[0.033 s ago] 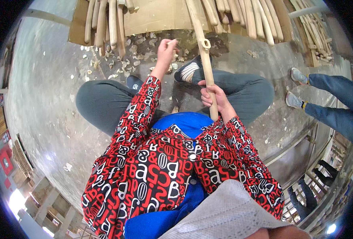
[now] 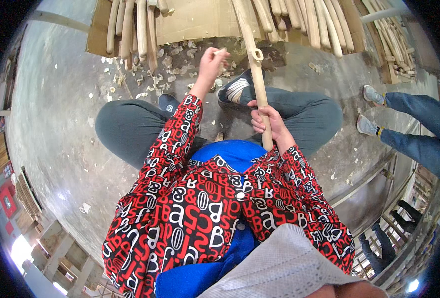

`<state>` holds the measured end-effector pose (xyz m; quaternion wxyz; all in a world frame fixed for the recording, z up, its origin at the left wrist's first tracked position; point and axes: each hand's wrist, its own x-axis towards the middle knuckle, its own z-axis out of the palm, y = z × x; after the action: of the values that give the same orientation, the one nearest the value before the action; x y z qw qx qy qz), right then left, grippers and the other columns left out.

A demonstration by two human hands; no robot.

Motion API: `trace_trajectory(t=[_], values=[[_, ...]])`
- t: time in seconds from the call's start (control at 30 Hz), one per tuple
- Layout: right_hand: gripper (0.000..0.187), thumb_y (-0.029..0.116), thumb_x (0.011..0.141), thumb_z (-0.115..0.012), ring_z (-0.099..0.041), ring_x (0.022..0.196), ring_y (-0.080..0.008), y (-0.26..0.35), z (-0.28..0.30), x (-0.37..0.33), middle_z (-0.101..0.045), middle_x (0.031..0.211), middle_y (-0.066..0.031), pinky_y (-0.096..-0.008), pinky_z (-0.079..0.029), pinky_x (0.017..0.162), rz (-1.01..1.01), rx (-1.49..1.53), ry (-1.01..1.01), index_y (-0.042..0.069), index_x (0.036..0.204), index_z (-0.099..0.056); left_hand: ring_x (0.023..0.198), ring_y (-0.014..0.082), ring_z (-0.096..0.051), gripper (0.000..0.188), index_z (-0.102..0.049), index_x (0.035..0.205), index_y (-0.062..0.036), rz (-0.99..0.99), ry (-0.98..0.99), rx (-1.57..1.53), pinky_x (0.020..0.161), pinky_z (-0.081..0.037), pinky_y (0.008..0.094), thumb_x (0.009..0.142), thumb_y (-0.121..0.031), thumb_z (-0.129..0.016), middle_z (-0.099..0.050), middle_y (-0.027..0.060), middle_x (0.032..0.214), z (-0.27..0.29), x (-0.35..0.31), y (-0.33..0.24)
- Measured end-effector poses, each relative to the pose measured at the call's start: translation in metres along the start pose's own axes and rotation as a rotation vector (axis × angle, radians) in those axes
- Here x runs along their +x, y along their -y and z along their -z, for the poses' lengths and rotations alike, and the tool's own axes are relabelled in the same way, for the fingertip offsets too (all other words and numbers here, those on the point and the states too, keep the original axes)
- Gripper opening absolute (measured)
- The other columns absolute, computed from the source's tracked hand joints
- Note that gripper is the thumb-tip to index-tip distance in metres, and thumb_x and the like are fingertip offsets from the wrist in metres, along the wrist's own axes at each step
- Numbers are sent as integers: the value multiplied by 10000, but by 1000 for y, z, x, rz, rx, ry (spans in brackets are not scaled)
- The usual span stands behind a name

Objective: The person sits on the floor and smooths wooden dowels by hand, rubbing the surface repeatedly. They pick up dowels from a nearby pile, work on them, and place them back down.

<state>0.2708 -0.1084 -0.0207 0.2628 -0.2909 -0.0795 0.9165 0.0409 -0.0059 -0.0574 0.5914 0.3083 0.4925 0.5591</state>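
A long pale wooden pole [image 2: 256, 72] runs from my lap up to the cardboard at the top of the view. My right hand [image 2: 270, 122] is wrapped round its lower end, just in front of my belly. Partway up the pole is a small pale ring [image 2: 257, 55]; I cannot tell whether it is loose or part of the wood. Left of the pole and apart from it, my left hand [image 2: 212, 63] is raised over the floor with its fingers closed. Something small and pale shows at its fingertips, too small to name.
Several wooden sticks [image 2: 319, 25] lie on a cardboard sheet [image 2: 195, 25] ahead, with more on the far right. Wood chips [image 2: 163, 64] litter the floor between my feet and the cardboard. Another person's legs [image 2: 412, 110] stand at the right.
My left hand has shifted very slightly to the right and turned a little. My right hand and the pole look nearly the same.
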Motion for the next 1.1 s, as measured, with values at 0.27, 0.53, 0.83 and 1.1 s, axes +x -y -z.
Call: trace_trajectory(t=[0.27,0.53,0.83,1.1], values=[[256,151,872,-483,-415,412,-118,2,-9,11,-458,594,-38,-270,-362,373,33,-206,-185,45,1104,-465,641,151,-609,273,-583,860,-14,-209,81,695,578,-477,313,802,-260,-687,-623,101,704,-41,-21,-10],[246,167,864,-501,-401,392,-124,-4,-11,14,-449,584,-34,-276,-354,359,43,-347,-253,43,1075,-476,716,346,-625,227,-602,853,-32,-403,72,1050,633,-488,423,837,-258,-584,-627,180,754,-45,-18,-24],[373,252,888,-461,-355,374,-95,3,4,5,-399,581,-26,-245,-352,342,-65,253,218,13,1174,-471,763,266,-626,237,-646,1007,-49,-617,189,760,657,-498,338,849,-225,-624,-632,126,874,-36,-1,-39],[387,260,888,-448,-381,379,-97,-1,2,4,-427,590,-38,-246,-349,344,-117,270,268,9,1180,-478,791,266,-628,185,-657,977,-63,-705,280,786,694,-514,333,811,-145,-654,-636,100,888,-42,11,-36]])
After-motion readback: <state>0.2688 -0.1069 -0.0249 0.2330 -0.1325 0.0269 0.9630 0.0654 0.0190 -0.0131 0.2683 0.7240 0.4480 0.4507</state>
